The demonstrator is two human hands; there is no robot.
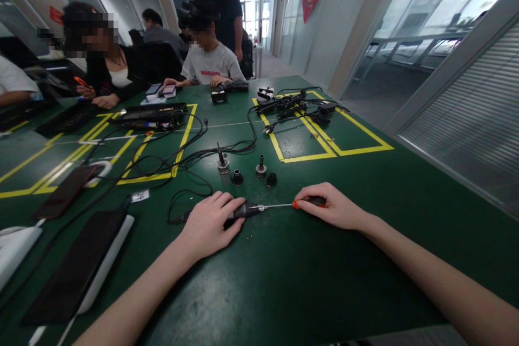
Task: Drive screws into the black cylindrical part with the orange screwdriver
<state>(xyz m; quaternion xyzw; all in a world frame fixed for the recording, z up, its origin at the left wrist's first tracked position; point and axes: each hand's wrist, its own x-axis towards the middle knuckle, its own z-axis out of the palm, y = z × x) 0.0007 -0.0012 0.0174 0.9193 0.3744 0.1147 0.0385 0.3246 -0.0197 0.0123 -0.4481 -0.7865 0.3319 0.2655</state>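
My left hand (213, 225) is wrapped round a black corded tool handle (252, 210) lying on the green table. The tool's narrow metal end points right; most of its body is hidden under my fingers. My right hand (329, 204) grips a screwdriver (280, 205) by its red and black handle. The screwdriver's thin shaft points left and its tip meets the tool's metal end. Just beyond my hands stand a metal part with a thin pin (223, 163), a smaller metal part with a stem (261, 168), and two black caps (237, 177), one cap lying to the right.
Several black cables (290, 104) lie heaped inside yellow tape outlines at the back right. On the left are a black phone-like device (77, 265), a reddish phone (67, 189) and a white power strip (16, 254). Co-workers (213, 62) sit and stand beyond the table.
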